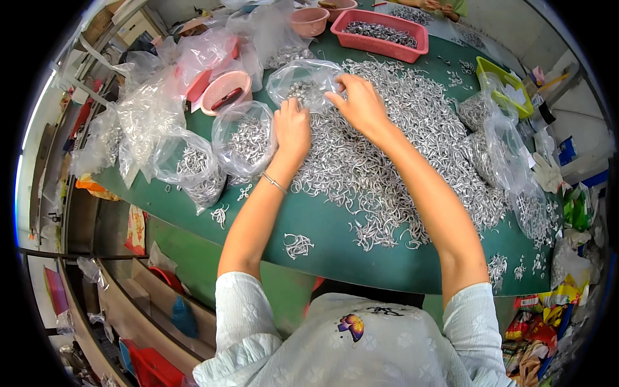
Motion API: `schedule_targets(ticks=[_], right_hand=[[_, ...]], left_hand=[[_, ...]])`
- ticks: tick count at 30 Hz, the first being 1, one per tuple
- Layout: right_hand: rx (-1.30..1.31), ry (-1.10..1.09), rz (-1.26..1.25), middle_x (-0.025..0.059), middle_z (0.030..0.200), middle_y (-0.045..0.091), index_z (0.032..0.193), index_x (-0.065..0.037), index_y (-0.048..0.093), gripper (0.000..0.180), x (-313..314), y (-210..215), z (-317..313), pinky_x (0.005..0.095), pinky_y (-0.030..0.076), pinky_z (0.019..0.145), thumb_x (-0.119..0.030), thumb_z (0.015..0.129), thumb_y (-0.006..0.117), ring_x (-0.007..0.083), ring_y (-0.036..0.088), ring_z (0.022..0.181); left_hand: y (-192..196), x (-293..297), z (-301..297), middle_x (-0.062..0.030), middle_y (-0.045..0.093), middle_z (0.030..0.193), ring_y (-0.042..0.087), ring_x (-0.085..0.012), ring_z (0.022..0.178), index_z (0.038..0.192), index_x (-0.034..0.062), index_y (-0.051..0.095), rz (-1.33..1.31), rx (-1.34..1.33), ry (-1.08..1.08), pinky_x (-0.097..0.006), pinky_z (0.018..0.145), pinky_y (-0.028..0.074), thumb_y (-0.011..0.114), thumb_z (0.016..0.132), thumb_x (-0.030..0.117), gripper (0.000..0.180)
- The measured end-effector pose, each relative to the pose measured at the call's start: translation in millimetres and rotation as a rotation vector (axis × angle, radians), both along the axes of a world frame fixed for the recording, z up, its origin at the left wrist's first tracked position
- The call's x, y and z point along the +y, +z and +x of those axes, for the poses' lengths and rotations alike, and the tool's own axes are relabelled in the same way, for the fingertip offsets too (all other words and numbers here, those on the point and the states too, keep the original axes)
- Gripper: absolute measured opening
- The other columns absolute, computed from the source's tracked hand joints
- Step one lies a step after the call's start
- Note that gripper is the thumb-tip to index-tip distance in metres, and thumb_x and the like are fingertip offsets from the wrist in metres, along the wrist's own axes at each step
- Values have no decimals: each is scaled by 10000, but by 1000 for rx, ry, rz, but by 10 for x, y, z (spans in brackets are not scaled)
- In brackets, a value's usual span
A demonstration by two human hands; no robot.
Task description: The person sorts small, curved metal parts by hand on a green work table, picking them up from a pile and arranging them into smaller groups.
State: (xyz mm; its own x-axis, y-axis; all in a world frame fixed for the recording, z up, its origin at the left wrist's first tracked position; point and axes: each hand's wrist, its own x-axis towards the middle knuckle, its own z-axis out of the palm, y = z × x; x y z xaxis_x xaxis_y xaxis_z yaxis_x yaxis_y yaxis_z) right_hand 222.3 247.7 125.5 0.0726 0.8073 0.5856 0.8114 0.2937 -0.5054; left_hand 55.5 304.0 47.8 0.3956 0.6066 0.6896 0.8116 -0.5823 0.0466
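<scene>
A clear plastic bag point(313, 97) lies open at the far middle of the table, with small metal pieces point(300, 89) inside. My left hand point(293, 129) is at its near left edge, fingers curled closed on the plastic. At the bag's right edge is my right hand point(361, 106), its thumb and forefinger apart; its other fingers are partly hidden. Beneath and right of my right hand spreads a big heap of curved silver metal hooks point(400, 155). Another open plastic bag point(247, 138), full of similar pieces, stands beside my left wrist.
More filled bags point(193, 164) line the left, and others point(480, 151) the right. A pink basket point(225, 93) holds a red-handled tool. Farther back are a pink tray point(380, 39) of metal pieces and a yellow-green basket point(506, 84). Another person's hands point(438, 8) show at the far edge.
</scene>
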Motion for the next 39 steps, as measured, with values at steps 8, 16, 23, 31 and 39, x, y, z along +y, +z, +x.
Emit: schedule_targets(ticks=[8,16,23,31,39], right_hand=[[-202,336,-444,144,1286,563,1151,-81,661,429,-1176,-423,452,463,381,1016,-332,810,731,342,479,1233],[-393,207,-472,125,1373,475,1190,-138,606,437,-2462,-717,493,564,283,1096,-241,791,752,344,335,1377],[-376,-41,-303,112,1204,555,1092,-100,626,300,-2835,-873,931,493,364,1016,-27,803,655,336,483,1237],[-222,-13,-378,120,1346,480,1208,-118,600,481,-2673,-691,425,484,333,1054,-224,771,770,361,417,1280],[-248,10,-296,88,1151,587,1003,-74,635,246,-2987,-845,836,416,415,933,-70,773,724,312,548,1099]], left_hand=[[-39,-442,-51,-189,556,1050,550,-362,965,1119,-17,585,-221,-162,-111,-453,804,462,592,801,28,321],[54,-2123,-9,-163,445,1387,416,-380,1287,1285,73,534,-709,167,-641,-476,1003,396,750,781,173,558],[-161,-2392,-50,-133,527,1195,518,-346,1110,1117,52,598,-741,52,-631,-424,898,436,686,774,1,357],[-140,-2202,40,-103,607,1001,609,-227,832,959,28,647,-888,-439,-524,-296,710,478,585,821,-122,214],[3,-1954,2,-127,647,1123,630,-178,1048,1122,-57,616,-1460,-1263,-436,-315,863,550,540,939,-42,199]])
